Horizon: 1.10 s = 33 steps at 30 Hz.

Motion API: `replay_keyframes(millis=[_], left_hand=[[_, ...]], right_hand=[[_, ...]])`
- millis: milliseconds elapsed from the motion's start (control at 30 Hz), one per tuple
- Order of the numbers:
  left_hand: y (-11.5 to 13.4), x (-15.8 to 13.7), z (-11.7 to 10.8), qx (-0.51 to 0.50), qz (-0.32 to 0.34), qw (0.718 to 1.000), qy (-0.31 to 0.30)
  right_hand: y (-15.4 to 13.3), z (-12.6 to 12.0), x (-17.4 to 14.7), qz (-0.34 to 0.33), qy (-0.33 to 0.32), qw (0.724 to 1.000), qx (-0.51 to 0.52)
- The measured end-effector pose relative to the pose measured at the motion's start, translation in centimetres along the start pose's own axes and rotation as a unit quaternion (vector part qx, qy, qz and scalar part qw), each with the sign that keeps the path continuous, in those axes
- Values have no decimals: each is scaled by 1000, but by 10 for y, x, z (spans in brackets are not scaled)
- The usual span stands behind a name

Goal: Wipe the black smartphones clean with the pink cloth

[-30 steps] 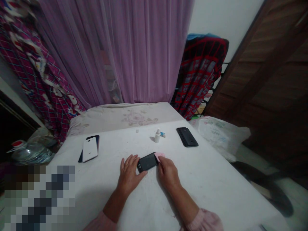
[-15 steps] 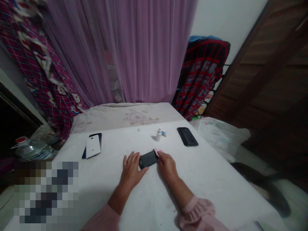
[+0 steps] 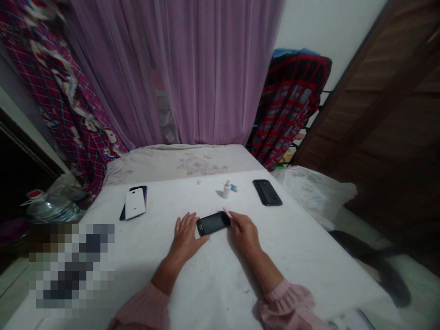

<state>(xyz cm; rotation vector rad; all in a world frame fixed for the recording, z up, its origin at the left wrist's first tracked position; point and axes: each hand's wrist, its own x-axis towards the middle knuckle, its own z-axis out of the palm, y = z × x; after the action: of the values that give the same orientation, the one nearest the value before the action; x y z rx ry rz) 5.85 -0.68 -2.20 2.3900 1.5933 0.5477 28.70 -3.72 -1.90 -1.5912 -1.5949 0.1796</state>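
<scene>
Nearest, the left hand (image 3: 186, 234) is lying spread and flat on the white surface (image 3: 213, 279), fingertips steadying the near end of the small black phone (image 3: 213, 223). At its 3 o'clock, the right hand (image 3: 244, 229) is pinching a pink cloth (image 3: 227, 213) against the phone's far corner. Likely the phone is handling as light, rigid and slick, its glass fragile, so the long edges are offering the safest hold. Most of the cloth is hiding under the fingers. Farther off, at 12 o'clock, a small white bottle (image 3: 226, 188) is standing; its label is staying unreadable.
</scene>
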Motion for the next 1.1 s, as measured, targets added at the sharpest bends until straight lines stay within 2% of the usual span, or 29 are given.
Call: replay_keyframes(millis=[67,133,300,433,567,700,933,1100], left_hand=[[-3,0,1,-7,7,1000,-1],[-5,1,2,-16,13,1000,-3],[-3,2,-2,-28,20,999,-7],[4,3,-6,-21,7,1000,-1],[7,4,-7,-13,1,1000,-2],[2,6,-6,-14,10,1000,-13],[-4,9,-8,-25,33,999,-25],[-5,9,-9,-27,37,998,-33]], right_hand=[[-5,7,-1,-74,-22,996,-47],[-11,11,-2,-112,-58,988,-93],[-36,16,-4,-125,-130,973,-145],[-56,25,-4,-153,-156,966,-140],[-68,30,-5,-148,-174,965,-130],[-69,25,-2,-154,-190,963,-113],[-54,6,-4,-223,-218,948,-64],[-51,2,1,-241,-225,943,-54]])
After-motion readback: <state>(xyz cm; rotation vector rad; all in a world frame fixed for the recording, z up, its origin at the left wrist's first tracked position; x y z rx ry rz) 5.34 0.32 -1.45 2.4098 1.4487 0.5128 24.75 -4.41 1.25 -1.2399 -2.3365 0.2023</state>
